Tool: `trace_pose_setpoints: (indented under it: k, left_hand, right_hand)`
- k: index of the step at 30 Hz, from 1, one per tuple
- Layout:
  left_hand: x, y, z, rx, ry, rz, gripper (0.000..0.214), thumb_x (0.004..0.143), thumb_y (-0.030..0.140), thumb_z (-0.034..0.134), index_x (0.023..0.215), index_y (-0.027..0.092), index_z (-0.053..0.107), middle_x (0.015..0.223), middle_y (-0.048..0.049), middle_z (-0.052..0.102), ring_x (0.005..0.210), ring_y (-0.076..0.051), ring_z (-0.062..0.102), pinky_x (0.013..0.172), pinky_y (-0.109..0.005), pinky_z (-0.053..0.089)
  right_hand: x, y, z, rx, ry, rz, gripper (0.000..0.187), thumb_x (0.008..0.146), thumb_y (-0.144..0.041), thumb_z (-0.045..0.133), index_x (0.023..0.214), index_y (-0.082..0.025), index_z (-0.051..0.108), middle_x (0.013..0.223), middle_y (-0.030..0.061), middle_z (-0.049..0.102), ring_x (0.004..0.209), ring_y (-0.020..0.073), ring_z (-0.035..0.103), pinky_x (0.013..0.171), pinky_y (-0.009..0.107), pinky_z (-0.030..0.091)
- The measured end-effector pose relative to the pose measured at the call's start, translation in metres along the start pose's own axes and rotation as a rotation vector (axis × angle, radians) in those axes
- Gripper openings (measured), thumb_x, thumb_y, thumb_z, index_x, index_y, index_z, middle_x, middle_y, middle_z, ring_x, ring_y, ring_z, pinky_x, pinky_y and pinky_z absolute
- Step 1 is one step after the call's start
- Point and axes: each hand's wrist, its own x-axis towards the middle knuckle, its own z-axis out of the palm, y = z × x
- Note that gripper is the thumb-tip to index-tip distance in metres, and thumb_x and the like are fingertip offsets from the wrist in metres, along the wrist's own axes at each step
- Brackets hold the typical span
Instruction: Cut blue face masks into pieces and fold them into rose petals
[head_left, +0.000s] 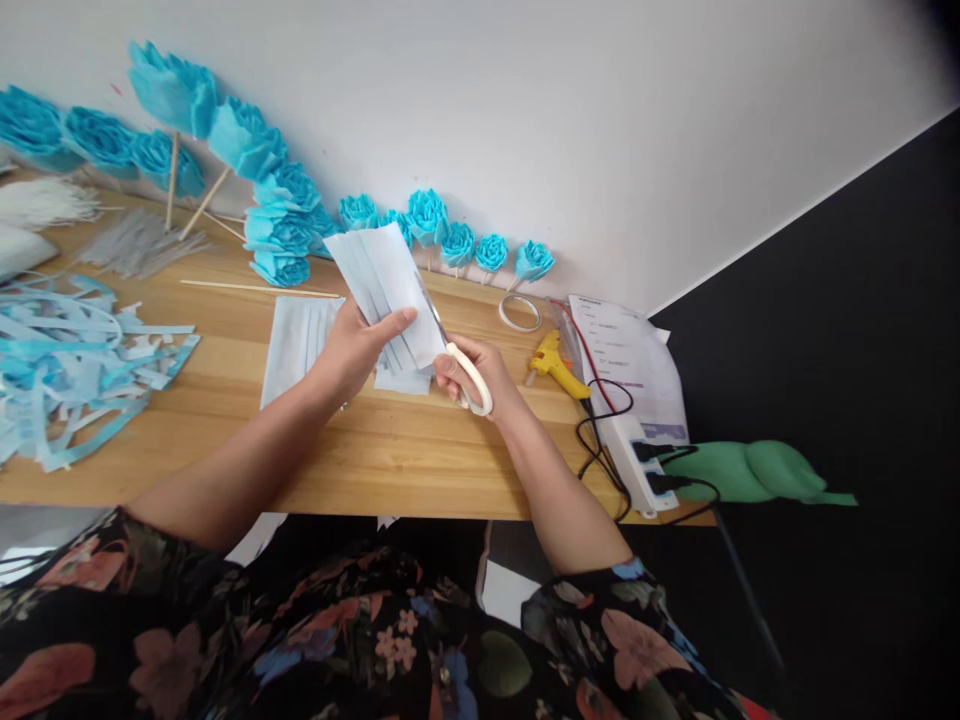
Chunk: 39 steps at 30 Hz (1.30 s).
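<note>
My left hand (pixel 352 345) is closed on a pale blue pleated face mask (pixel 386 285), held up above the wooden table (pixel 375 450) with the thumb across its front. My right hand (pixel 480 372) grips white-handled scissors (pixel 461 362) whose blades reach up along the mask's right edge. Under my hands lies a stack of more pale masks (pixel 296 340).
Blue paper-like flowers on sticks (pixel 277 215) line the wall. A heap of cut blue strips (pixel 67 365) lies at left. At right sit a tape roll (pixel 520 312), a yellow glue gun (pixel 556 364), a white power strip (pixel 637 460) with black cables, and papers (pixel 630 355).
</note>
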Motion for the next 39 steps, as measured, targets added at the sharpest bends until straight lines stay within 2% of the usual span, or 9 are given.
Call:
trace_pose_setpoints:
  k: [3, 5, 9, 14, 23, 31, 39]
  left_hand:
    - [0.002, 0.001, -0.002, -0.035, 0.022, 0.029, 0.051, 0.069, 0.044, 0.083, 0.107, 0.016, 0.064, 0.110, -0.0115, 0.073, 0.111, -0.035, 0.067, 0.093, -0.045, 0.056]
    - [0.003, 0.003, -0.003, -0.061, 0.050, 0.029, 0.054, 0.066, 0.042, 0.086, 0.108, 0.017, 0.063, 0.112, -0.0105, 0.072, 0.112, -0.034, 0.067, 0.093, -0.044, 0.056]
    - [0.004, 0.007, -0.002, -0.087, 0.088, 0.004, 0.059, 0.060, 0.037, 0.088, 0.110, 0.020, 0.062, 0.118, -0.0090, 0.072, 0.113, -0.033, 0.066, 0.094, -0.043, 0.056]
    - [0.001, 0.006, -0.001, -0.023, 0.033, -0.012, 0.059, 0.061, 0.037, 0.087, 0.111, 0.018, 0.062, 0.117, -0.0110, 0.072, 0.114, -0.034, 0.066, 0.094, -0.046, 0.056]
    - [0.001, -0.001, -0.001, 0.091, 0.046, 0.041, 0.063, 0.061, 0.038, 0.086, 0.114, 0.015, 0.060, 0.119, -0.0122, 0.071, 0.115, -0.035, 0.066, 0.099, -0.050, 0.054]
    - [0.004, -0.005, -0.003, 0.096, 0.042, 0.100, 0.061, 0.065, 0.039, 0.084, 0.116, 0.017, 0.059, 0.120, -0.0112, 0.071, 0.115, -0.035, 0.066, 0.100, -0.052, 0.054]
    - [0.007, -0.010, -0.006, 0.141, 0.051, 0.159, 0.062, 0.070, 0.040, 0.082, 0.122, 0.017, 0.056, 0.126, -0.0132, 0.068, 0.119, -0.035, 0.065, 0.102, -0.055, 0.053]
  right_hand:
    - [0.000, 0.000, 0.001, -0.012, -0.001, 0.010, 0.044, 0.070, -0.056, 0.081, 0.082, -0.018, 0.063, 0.057, -0.0052, 0.055, 0.042, 0.0048, 0.042, 0.038, 0.019, 0.032]
    - [0.001, 0.000, 0.001, -0.011, -0.008, 0.017, 0.045, 0.069, -0.056, 0.082, 0.081, -0.018, 0.062, 0.056, -0.0053, 0.055, 0.041, 0.0047, 0.042, 0.038, 0.019, 0.032]
    - [0.000, -0.004, 0.000, 0.000, -0.039, 0.016, 0.054, 0.069, -0.060, 0.081, 0.098, -0.017, 0.066, 0.061, -0.0040, 0.059, 0.044, 0.0056, 0.045, 0.040, 0.020, 0.033]
    - [-0.001, -0.006, -0.001, -0.012, -0.063, -0.002, 0.064, 0.069, -0.064, 0.079, 0.110, -0.017, 0.066, 0.067, -0.0036, 0.059, 0.049, 0.0062, 0.048, 0.042, 0.020, 0.035]
    - [0.000, -0.001, -0.002, 0.001, -0.050, -0.047, 0.065, 0.071, -0.065, 0.078, 0.112, -0.016, 0.064, 0.068, -0.0040, 0.058, 0.049, 0.0057, 0.047, 0.044, 0.021, 0.036]
    - [0.001, 0.000, -0.003, -0.005, -0.055, -0.056, 0.066, 0.071, -0.064, 0.078, 0.114, -0.016, 0.065, 0.069, -0.0038, 0.058, 0.048, 0.0055, 0.047, 0.044, 0.021, 0.037]
    - [0.001, 0.001, -0.003, -0.012, -0.068, -0.049, 0.076, 0.068, -0.070, 0.077, 0.118, -0.014, 0.065, 0.068, -0.0031, 0.059, 0.050, 0.0064, 0.049, 0.044, 0.020, 0.038]
